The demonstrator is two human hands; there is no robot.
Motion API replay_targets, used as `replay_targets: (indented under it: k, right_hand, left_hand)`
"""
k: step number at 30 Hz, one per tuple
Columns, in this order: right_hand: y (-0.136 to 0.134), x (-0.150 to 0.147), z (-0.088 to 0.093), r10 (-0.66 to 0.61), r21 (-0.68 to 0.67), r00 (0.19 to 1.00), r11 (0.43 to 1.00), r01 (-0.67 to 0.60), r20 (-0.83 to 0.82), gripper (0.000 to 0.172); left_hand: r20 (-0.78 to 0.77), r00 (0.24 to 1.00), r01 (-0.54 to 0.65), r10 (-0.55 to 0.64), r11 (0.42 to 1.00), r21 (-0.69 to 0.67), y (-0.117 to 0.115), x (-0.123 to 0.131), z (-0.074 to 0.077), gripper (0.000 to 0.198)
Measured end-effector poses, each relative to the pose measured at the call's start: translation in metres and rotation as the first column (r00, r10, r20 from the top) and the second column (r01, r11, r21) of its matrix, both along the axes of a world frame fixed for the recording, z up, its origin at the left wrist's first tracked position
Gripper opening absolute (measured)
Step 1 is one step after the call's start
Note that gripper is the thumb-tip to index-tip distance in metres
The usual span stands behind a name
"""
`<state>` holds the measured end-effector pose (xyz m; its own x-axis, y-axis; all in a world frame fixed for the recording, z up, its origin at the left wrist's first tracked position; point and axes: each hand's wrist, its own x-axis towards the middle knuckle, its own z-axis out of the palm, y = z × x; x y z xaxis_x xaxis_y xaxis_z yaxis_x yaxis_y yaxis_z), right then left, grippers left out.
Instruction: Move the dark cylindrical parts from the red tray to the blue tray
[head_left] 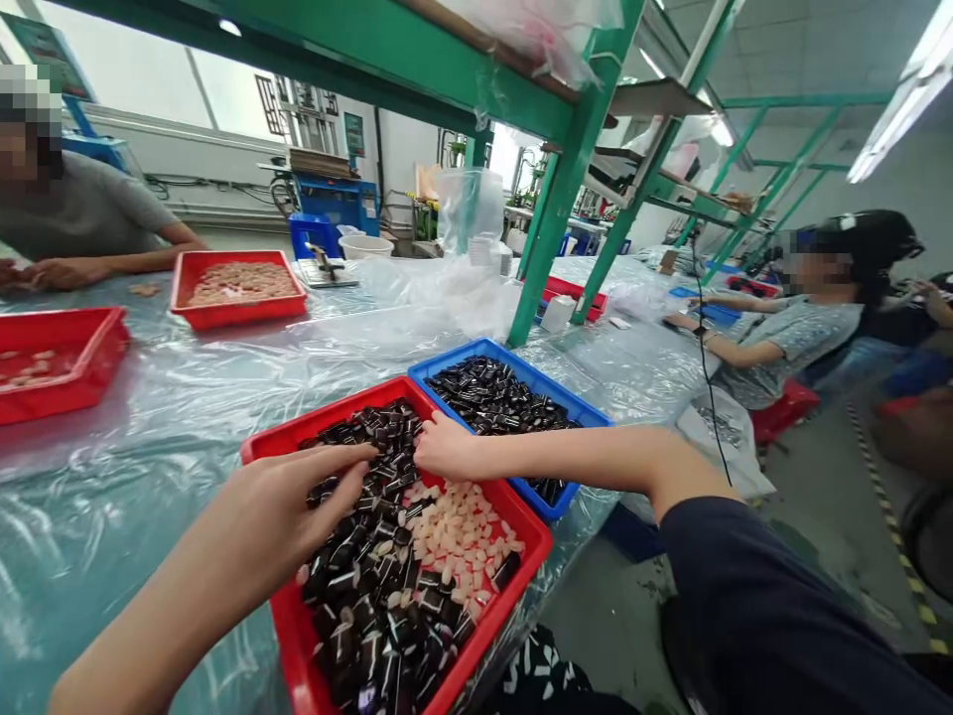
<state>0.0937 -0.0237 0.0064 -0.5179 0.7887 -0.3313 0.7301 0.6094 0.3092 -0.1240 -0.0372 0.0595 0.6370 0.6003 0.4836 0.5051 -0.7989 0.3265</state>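
A red tray (521, 516) in front of me holds many small black cylindrical pieces (379, 596) and a heap of pale pinkish caps (462, 531). My left hand (290, 506) lies over the tray's near-left side, fingers curled down onto the black pieces. My right hand (443, 447) reaches across to the tray's far edge, fingers bent into the black pieces there; what either hand holds is hidden. Behind it stands a blue tray (454, 359) full of finished black pieces (498, 397).
Clear plastic sheeting (186, 417) covers the table. Two red trays (238, 313) (67, 392) of pale caps sit at the left. A green rack post (551, 218) rises behind the blue tray. One person sits at the far left (81, 223), another at the right (789, 328).
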Motion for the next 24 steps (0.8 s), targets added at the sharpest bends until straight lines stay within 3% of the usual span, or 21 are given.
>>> replay_targets:
  k: [5, 7, 8, 9, 11, 13, 14, 15, 16, 17, 19, 21, 24]
  right_hand:
    - [0.004, 0.007, 0.005, -0.011, -0.078, 0.996, 0.997, 0.005, -0.083, 0.02]
    - [0.006, 0.011, 0.011, -0.037, -0.119, 0.96, 0.993, 0.004, -0.277, 0.023]
    - [0.006, 0.012, 0.014, -0.079, -0.143, 0.893, 0.99, 0.017, -0.443, 0.023]
    - [0.005, 0.011, 0.019, -0.151, -0.183, 0.756, 0.982, 0.042, -0.637, 0.021]
    - [0.002, 0.008, 0.026, -0.316, -0.32, 0.317, 0.947, 0.038, -0.894, 0.016]
    - [-0.002, 0.004, 0.031, -0.431, -0.427, -0.143, 0.902, -0.057, -0.891, 0.016]
    - [-0.003, 0.002, 0.031, -0.452, -0.441, -0.328, 0.891, -0.111, -0.83, 0.019]
    - [-0.005, 0.001, 0.031, -0.477, -0.452, -0.456, 0.876, -0.171, -0.752, 0.022]
    - [-0.006, 0.0, 0.029, -0.507, -0.462, -0.532, 0.857, -0.229, -0.678, 0.024]
    - [-0.008, 0.0, 0.026, -0.537, -0.469, -0.566, 0.839, -0.278, -0.625, 0.026]
    - [-0.012, 0.0, 0.019, -0.585, -0.481, -0.539, 0.809, -0.337, -0.606, 0.026]
    - [-0.015, 0.001, 0.011, -0.547, -0.468, -0.434, 0.837, -0.283, -0.716, 0.024]
    - [-0.017, 0.004, 0.003, -0.311, -0.305, -0.182, 0.95, -0.064, -0.933, 0.022]
  left_hand:
    - [-0.039, 0.997, -0.064, 0.062, 0.996, -0.063, 0.001, 0.003, 0.001, 0.028]
    - [-0.054, 0.996, -0.08, 0.076, 0.994, -0.076, 0.002, 0.003, 0.001, 0.029]
    - [-0.056, 0.995, -0.084, 0.08, 0.993, -0.08, 0.001, 0.003, 0.0, 0.029]
    - [-0.054, 0.995, -0.093, 0.088, 0.992, -0.086, 0.0, 0.004, -0.001, 0.029]
    - [-0.03, 0.994, -0.111, 0.108, 0.987, -0.12, -0.003, 0.005, -0.002, 0.029]
    - [0.014, 0.989, -0.143, 0.149, 0.969, -0.203, -0.006, 0.009, -0.004, 0.035]
    - [0.06, 0.987, -0.132, 0.151, 0.96, -0.245, -0.007, 0.011, -0.006, 0.039]
    - [0.11, 0.985, -0.095, 0.131, 0.954, -0.285, -0.007, 0.014, -0.008, 0.041]
    - [0.167, 0.979, -0.056, 0.115, 0.946, -0.321, -0.007, 0.016, -0.011, 0.041]
    - [0.226, 0.968, -0.029, 0.111, 0.941, -0.337, -0.008, 0.019, -0.013, 0.039]
    - [0.318, 0.94, -0.013, 0.125, 0.943, -0.332, -0.008, 0.023, -0.019, 0.032]
    - [0.358, 0.921, -0.035, 0.153, 0.949, -0.314, -0.008, 0.025, -0.023, 0.026]
    - [0.34, 0.923, -0.074, 0.18, 0.951, -0.301, -0.006, 0.025, -0.027, 0.024]
